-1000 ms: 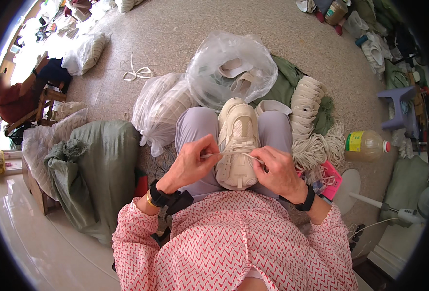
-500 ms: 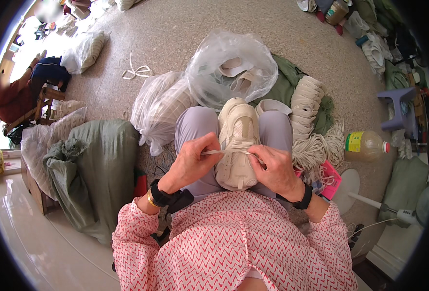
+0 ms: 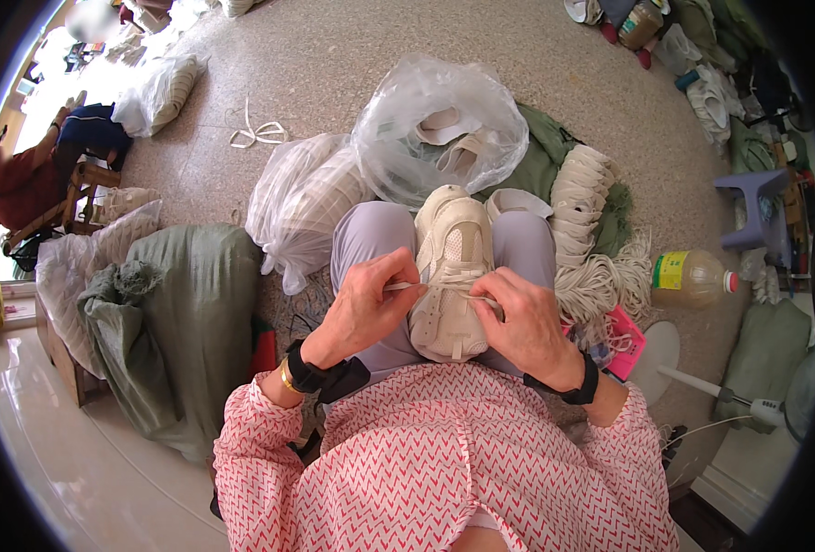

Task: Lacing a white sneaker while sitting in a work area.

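A cream shoe upper (image 3: 454,241) rests between my knees, its toe end pointing away from me. My left hand (image 3: 376,291) pinches one end of a white shoelace (image 3: 444,287) at the left of the lacing. On the right side, my right hand (image 3: 523,311) grips the lace's other end between thumb and fingers. The lace stretches across the tongue between both hands, with some strands threaded through the eyelets above it. Whether the shoe has a sole cannot be seen.
A clear plastic bag (image 3: 380,120) of shoe parts lies ahead, beside a tied bag (image 3: 301,202). Stacked uppers (image 3: 580,198), bundled laces (image 3: 605,281), a pink basket (image 3: 630,342) and a bottle (image 3: 693,280) stand right. A green sack (image 3: 191,313) is left; another person (image 3: 30,189) sits beyond.
Both hands keep their pinch on the lace. My right hand has shifted slightly left and down, and the lace looks a little less taut. The seated person at far left has moved slightly.
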Demonstrator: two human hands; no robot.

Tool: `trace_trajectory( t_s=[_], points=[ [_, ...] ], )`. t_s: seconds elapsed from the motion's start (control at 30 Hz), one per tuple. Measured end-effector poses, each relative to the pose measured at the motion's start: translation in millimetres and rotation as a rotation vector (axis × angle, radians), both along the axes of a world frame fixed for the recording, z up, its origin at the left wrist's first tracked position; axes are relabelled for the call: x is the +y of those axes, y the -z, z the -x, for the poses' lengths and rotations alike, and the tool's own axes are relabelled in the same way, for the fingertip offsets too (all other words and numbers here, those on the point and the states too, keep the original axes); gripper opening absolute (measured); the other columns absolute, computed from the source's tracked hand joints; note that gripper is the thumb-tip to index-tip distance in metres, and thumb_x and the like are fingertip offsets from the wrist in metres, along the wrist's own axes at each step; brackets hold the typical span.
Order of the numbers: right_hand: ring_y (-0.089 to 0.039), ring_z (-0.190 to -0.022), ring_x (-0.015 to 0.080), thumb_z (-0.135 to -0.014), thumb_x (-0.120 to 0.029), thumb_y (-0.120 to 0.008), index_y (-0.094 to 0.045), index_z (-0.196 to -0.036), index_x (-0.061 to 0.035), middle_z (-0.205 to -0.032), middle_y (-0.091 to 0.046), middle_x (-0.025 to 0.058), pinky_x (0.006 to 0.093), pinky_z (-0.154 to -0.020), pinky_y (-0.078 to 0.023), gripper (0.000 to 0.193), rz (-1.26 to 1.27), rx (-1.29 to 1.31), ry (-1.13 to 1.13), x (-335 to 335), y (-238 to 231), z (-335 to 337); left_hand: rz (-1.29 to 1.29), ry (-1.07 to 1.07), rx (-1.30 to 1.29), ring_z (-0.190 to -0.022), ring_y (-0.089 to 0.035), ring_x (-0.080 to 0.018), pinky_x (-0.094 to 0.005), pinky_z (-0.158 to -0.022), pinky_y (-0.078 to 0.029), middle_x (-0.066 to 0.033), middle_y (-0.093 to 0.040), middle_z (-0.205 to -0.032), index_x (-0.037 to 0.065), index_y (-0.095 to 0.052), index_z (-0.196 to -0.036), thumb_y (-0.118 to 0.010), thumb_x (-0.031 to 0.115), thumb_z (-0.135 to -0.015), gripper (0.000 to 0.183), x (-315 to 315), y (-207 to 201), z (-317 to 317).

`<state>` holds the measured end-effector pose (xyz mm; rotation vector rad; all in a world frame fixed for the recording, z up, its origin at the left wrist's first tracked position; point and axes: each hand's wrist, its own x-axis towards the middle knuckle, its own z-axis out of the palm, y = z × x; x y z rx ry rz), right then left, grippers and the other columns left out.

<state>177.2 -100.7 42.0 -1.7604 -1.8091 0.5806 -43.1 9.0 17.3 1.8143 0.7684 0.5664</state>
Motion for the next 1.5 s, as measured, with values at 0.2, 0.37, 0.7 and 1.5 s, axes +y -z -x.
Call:
trace_trajectory(
  t_s=[0.2, 0.37, 0.7, 1.5],
  points=[
    [-0.067, -0.079, 0.0364, -0.089, -0.004, -0.069, -0.060, -0.095, -0.0059, -0.090, -0.065, 0.0110, 0.0477, -0.064, -0.052, 0.011, 0.046, -0.058, -0.021, 1.0, -7.7, 3.1, -0.005, 0.000, -0.022, -0.063, -0.048, -0.0100, -0.0271, -0.056, -0.042, -0.0039, -0.054, -0.074, 0.001, -0.055, -0.088, -0.074, -0.002, -0.089, 0.019, -1.0, -1.8, -1.2],
    [-0.067, -0.079, 0.0382, -0.089, -0.004, -0.069, -0.058, -0.095, -0.0053, -0.089, -0.065, 0.0127, 0.0483, -0.065, -0.052, 0.012, 0.028, -0.012, -0.025, 3.2, -4.7, 2.6, -0.041, 0.009, -0.029, -0.064, -0.050, -0.0114, -0.0275, -0.057, -0.043, -0.0045, -0.055, -0.076, 0.000, -0.055, -0.089, -0.073, -0.003, -0.090, 0.019, -1.8, -1.7, -0.1],
    [-0.067, -0.080, 0.0397, -0.090, -0.002, -0.068, -0.061, -0.096, -0.0023, -0.091, -0.064, 0.0151, 0.0473, -0.067, -0.053, 0.009, 0.004, -0.028, -0.027, 3.3, -5.1, 2.1, -0.047, 0.014, 0.005, -0.067, -0.060, -0.0220, -0.0327, -0.060, -0.049, -0.0109, -0.060, -0.080, -0.002, -0.057, -0.090, -0.072, -0.002, -0.089, 0.015, -3.6, -3.0, 0.5],
    [-0.066, -0.069, 0.0252, -0.084, 0.000, -0.070, -0.065, -0.093, -0.0061, -0.082, -0.058, 0.0076, 0.0380, -0.057, -0.051, 0.012, -0.256, -0.281, -0.102, -18.3, 9.3, -20.6, -0.382, 0.055, 0.139, -0.068, -0.059, -0.0399, -0.0456, -0.060, -0.047, -0.0152, -0.056, -0.081, 0.001, -0.057, -0.092, -0.066, 0.002, -0.092, 0.010, -7.9, -0.9, 7.3]
  ],
)
